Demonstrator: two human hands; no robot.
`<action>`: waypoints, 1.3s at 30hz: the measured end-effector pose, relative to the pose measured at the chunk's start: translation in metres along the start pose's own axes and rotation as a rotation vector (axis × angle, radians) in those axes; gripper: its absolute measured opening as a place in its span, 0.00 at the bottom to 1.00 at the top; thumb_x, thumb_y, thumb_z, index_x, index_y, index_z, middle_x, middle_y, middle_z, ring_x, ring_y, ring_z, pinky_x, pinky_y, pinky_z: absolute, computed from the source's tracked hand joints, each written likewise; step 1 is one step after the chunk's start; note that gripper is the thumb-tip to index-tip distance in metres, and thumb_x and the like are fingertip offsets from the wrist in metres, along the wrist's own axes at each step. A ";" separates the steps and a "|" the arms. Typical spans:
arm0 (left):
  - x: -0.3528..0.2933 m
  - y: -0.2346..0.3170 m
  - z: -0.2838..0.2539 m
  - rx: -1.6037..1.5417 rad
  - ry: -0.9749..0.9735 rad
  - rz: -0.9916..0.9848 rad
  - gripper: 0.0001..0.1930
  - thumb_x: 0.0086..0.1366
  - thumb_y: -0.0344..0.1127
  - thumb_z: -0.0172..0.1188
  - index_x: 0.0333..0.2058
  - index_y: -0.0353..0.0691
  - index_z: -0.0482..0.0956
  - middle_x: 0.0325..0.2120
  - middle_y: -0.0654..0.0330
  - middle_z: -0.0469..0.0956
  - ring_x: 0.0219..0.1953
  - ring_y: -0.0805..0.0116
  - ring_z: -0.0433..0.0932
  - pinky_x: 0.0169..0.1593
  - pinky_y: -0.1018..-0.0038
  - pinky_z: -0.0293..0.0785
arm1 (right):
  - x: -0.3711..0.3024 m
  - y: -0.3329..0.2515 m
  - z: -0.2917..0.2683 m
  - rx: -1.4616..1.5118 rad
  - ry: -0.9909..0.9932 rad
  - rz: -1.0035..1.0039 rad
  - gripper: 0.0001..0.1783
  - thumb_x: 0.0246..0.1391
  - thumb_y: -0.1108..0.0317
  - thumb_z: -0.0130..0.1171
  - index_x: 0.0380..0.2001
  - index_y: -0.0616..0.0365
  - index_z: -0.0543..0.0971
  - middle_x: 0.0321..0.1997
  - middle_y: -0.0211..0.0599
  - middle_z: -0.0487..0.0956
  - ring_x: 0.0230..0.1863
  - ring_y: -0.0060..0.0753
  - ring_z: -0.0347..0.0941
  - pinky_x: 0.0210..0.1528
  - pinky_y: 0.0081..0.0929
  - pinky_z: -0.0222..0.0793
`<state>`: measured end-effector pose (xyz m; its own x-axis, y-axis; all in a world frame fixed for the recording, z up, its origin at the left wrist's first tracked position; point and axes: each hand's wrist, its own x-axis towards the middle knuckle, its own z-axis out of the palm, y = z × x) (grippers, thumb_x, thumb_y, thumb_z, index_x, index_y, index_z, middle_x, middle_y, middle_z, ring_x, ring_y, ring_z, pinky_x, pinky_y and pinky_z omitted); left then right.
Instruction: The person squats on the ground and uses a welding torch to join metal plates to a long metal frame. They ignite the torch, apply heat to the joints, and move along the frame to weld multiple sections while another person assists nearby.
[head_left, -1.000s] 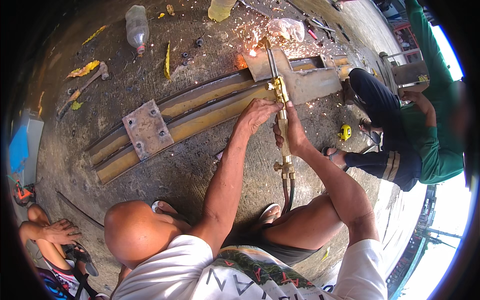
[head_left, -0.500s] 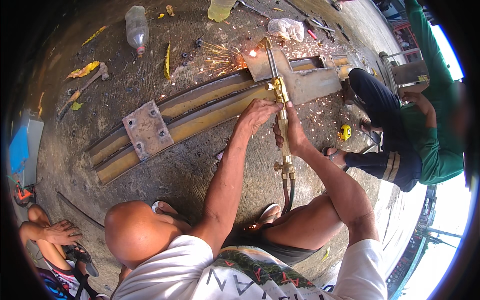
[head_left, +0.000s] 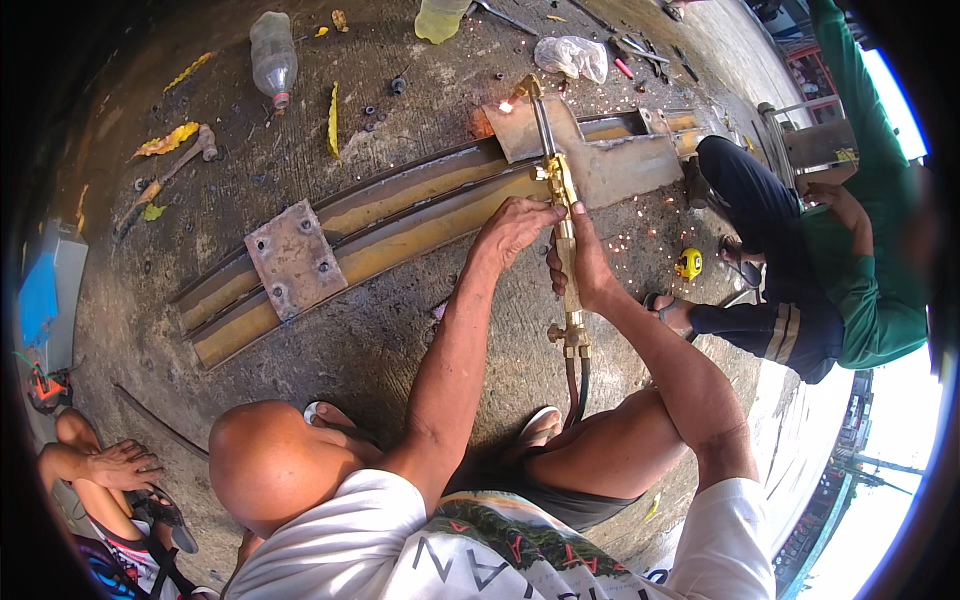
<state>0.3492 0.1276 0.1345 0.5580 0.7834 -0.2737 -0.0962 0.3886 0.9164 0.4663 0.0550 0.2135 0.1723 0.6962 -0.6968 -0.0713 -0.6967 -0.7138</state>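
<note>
My right hand (head_left: 585,262) is wrapped round the brass handle of a cutting torch (head_left: 565,230). With closed fingers, my left hand (head_left: 518,230) grips the torch just ahead of it, near the valve. The torch's angled tip is over the left edge of a notched flat steel plate (head_left: 630,160), where a small spot glows orange. That plate lies across two long, rusty steel channels (head_left: 400,215) on the ground. A smaller square plate with holes (head_left: 295,260) rests across the channels' left end. Two hoses (head_left: 577,390) run from the torch's rear toward me.
A person in a green top (head_left: 870,270) crouches at the right, close to the plate. Another person's hand (head_left: 122,466) shows at lower left. A hammer (head_left: 165,180), plastic bottle (head_left: 274,62), clear plastic bag (head_left: 572,58) and yellow tape measure (head_left: 689,264) lie on the concrete.
The wide spray of sparks left of the torch tip has died down to a small glow and a few scattered sparks. Both hands and the torch have hardly moved.
</note>
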 end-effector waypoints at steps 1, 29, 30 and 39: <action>0.000 0.000 0.000 0.005 -0.001 -0.007 0.22 0.63 0.52 0.66 0.42 0.36 0.86 0.38 0.54 0.85 0.42 0.67 0.79 0.52 0.67 0.71 | 0.000 0.000 -0.001 0.000 0.000 0.000 0.38 0.58 0.20 0.31 0.31 0.45 0.64 0.16 0.26 0.64 0.12 0.26 0.59 0.15 0.29 0.57; -0.002 0.014 0.000 -0.083 -0.136 -0.013 0.28 0.59 0.55 0.69 0.50 0.39 0.84 0.56 0.48 0.77 0.63 0.54 0.68 0.68 0.54 0.54 | -0.006 -0.002 -0.009 0.115 -0.067 -0.016 0.39 0.60 0.22 0.30 0.33 0.49 0.66 0.16 0.30 0.65 0.12 0.27 0.59 0.15 0.30 0.58; -0.003 0.017 0.004 -0.090 -0.140 -0.005 0.28 0.60 0.55 0.69 0.51 0.39 0.84 0.56 0.48 0.77 0.63 0.54 0.68 0.68 0.54 0.54 | -0.006 -0.001 -0.011 0.116 -0.038 -0.036 0.39 0.60 0.22 0.30 0.33 0.49 0.66 0.16 0.30 0.65 0.12 0.27 0.59 0.14 0.30 0.58; 0.006 0.065 0.034 -0.017 -0.203 0.059 0.28 0.68 0.54 0.61 0.56 0.37 0.79 0.58 0.51 0.75 0.62 0.57 0.70 0.67 0.62 0.60 | -0.007 -0.019 -0.028 0.157 0.119 -0.270 0.37 0.63 0.26 0.30 0.35 0.52 0.66 0.16 0.31 0.64 0.12 0.28 0.61 0.14 0.29 0.60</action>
<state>0.3744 0.1413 0.2026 0.7051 0.6922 -0.1537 -0.1464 0.3543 0.9236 0.4940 0.0582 0.2340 0.3189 0.8203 -0.4748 -0.1560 -0.4487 -0.8800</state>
